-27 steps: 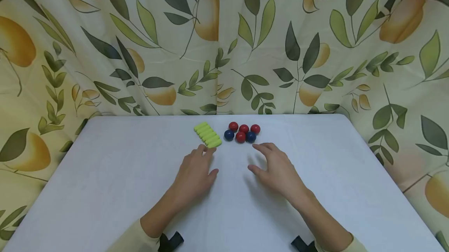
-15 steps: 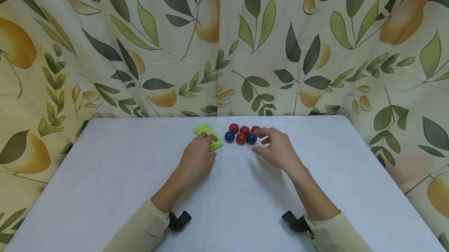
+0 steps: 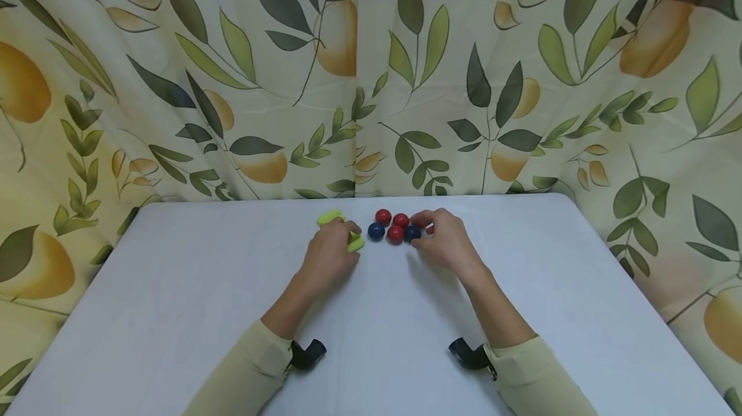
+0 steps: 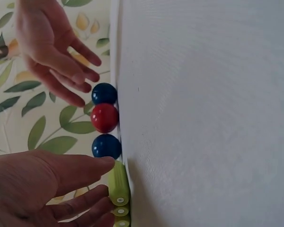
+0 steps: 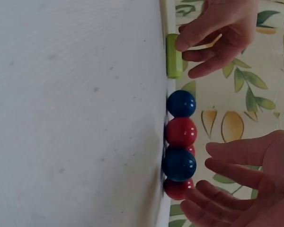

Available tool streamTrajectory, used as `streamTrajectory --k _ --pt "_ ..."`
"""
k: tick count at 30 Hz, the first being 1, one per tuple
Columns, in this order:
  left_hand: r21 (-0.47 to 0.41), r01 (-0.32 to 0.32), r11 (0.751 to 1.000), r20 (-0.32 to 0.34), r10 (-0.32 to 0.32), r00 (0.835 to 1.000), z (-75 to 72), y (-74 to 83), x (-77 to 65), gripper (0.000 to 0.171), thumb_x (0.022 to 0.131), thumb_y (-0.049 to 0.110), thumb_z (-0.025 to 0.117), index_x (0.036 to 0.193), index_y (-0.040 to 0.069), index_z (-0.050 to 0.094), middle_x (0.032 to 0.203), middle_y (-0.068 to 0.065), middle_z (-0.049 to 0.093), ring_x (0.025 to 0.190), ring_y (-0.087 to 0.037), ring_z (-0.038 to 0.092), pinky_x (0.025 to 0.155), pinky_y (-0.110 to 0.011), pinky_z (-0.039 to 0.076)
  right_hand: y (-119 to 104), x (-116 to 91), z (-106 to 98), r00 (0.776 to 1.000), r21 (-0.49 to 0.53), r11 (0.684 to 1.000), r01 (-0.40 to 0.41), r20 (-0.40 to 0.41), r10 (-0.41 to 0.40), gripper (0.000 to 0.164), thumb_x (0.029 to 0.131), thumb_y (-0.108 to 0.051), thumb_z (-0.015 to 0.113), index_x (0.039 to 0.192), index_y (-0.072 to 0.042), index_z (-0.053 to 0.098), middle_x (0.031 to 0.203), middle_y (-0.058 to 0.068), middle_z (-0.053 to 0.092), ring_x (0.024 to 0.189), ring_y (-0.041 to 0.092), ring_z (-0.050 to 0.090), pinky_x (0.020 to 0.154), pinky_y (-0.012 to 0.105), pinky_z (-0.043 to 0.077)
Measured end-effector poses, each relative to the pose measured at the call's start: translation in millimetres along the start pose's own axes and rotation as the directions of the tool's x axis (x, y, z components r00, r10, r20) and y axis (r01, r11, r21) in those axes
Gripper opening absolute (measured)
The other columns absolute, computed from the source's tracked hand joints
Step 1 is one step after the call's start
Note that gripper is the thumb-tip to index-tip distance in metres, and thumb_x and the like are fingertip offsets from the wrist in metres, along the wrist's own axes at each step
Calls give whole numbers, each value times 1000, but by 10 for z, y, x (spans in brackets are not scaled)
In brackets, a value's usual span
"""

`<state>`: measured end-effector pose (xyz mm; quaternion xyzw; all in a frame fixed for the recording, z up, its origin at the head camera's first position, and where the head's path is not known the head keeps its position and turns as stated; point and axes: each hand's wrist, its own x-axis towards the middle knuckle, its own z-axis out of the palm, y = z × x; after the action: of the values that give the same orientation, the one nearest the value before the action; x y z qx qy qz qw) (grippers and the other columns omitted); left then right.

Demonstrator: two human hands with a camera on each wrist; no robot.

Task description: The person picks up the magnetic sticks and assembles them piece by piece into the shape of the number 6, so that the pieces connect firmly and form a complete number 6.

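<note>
Several lime-green sticks (image 3: 356, 243) lie side by side at the back of the table. My left hand (image 3: 330, 252) reaches over them and hides most. In the left wrist view, its thumb is at one end of the green sticks (image 4: 118, 184), fingers loosely bent beside them. To their right sits a cluster of glossy balls, among them a blue ball (image 3: 376, 231), a red ball (image 3: 383, 216) and a second blue ball (image 3: 412, 233). My right hand (image 3: 443, 239) is at the cluster's right side, partly hiding it. In the right wrist view its relaxed fingers are nearest a red ball (image 5: 177, 188).
A white-covered table (image 3: 371, 326) spans the scene, its far edge just behind the sticks and balls. A fruit-and-leaf patterned curtain (image 3: 429, 81) hangs behind it. Black wrist cameras (image 3: 309, 355) protrude inward from the sleeves.
Both hands have moved forward. The left now covers most of the green sticks, and the right has come up to the right side of the balls, hiding the rightmost red one.
</note>
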<state>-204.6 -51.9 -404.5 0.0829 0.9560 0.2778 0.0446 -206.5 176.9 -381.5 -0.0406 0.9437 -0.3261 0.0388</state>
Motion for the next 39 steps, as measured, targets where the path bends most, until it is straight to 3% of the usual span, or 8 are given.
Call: streamTrajectory --k 13,23,30,39 --pt "20 16 1000 -4 -16 1000 57 0 19 33 86 2 81 119 7 77 111 -8 67 99 -22 62 93 -42 58 63 50 126 1000 -23 1000 -1 29 2 43 88 -3 72 131 -5 71 120 21 63 109 35 63 91 47 57" --pt "9 -38 999 0 38 999 76 -14 31 25 86 -6 73 107 7 79 97 -5 67 87 -19 60 79 -36 56 104 51 98 999 -6 1000 -9 34 9 33 89 -3 73 122 -5 75 117 19 71 107 34 65 92 45 59" --pt "11 -19 1000 16 19 1000 46 -3 17 23 87 -6 73 103 8 80 92 -4 71 86 -18 62 77 -36 57 103 58 82 998 -2 999 -34 55 34 31 89 -5 76 120 -6 76 113 18 73 106 33 67 96 47 58" --pt "12 -59 998 55 58 997 51 42 5 21 84 -1 80 99 13 81 90 -1 72 89 -18 63 74 -35 56 117 36 -2 994 -4 998 -60 89 60 30 86 -7 79 116 -6 77 111 14 73 99 29 67 86 40 60"
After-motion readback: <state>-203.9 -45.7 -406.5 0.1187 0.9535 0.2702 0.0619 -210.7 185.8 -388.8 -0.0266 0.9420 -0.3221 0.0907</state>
